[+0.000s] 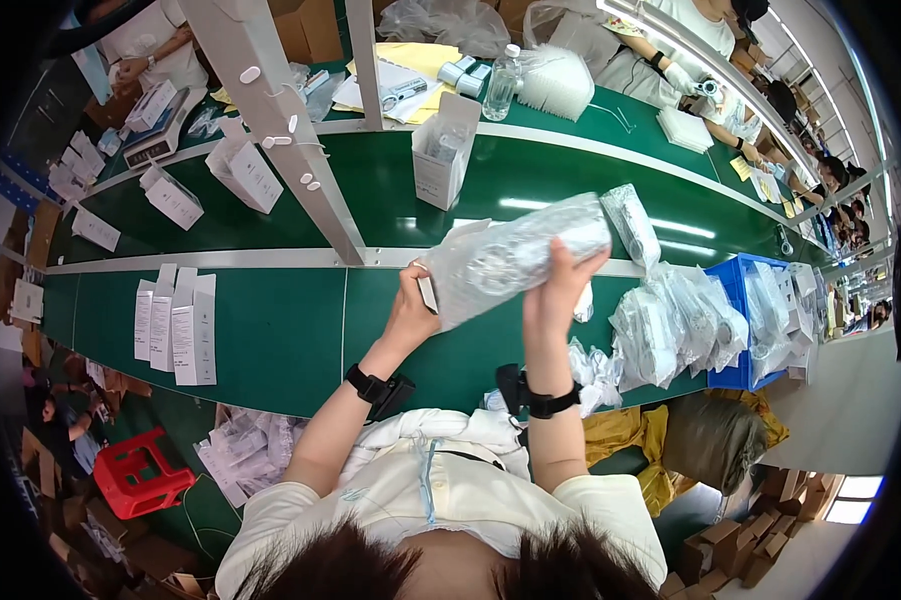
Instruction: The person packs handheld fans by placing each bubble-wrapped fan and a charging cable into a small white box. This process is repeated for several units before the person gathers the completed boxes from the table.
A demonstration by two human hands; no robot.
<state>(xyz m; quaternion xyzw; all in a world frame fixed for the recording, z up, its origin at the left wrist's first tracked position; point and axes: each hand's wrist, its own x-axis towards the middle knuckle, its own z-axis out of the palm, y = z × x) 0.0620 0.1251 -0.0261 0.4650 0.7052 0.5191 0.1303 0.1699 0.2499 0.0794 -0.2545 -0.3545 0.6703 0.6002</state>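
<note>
Both my hands hold up a long item in a clear, crinkled plastic bag (518, 255), tilted with its right end higher. My left hand (410, 305) is closed at the bag's left end, where a small white edge shows by the fingers; what that edge belongs to is unclear. My right hand (562, 280) grips the right end from below, thumb lying over the front. What is inside looks pale, but the plastic hides its kind. Beyond my right hand lies another bagged item (630, 222). Several more bagged items (670, 325) are heaped to the right.
A blue crate (733, 372) holding bagged items stands at the right. Flat white cartons (195, 330) lie on the green table at left. An open white box (444, 150) stands beyond a metal rail, near a clear bottle (502, 85). A metal post (280, 130) rises left of centre.
</note>
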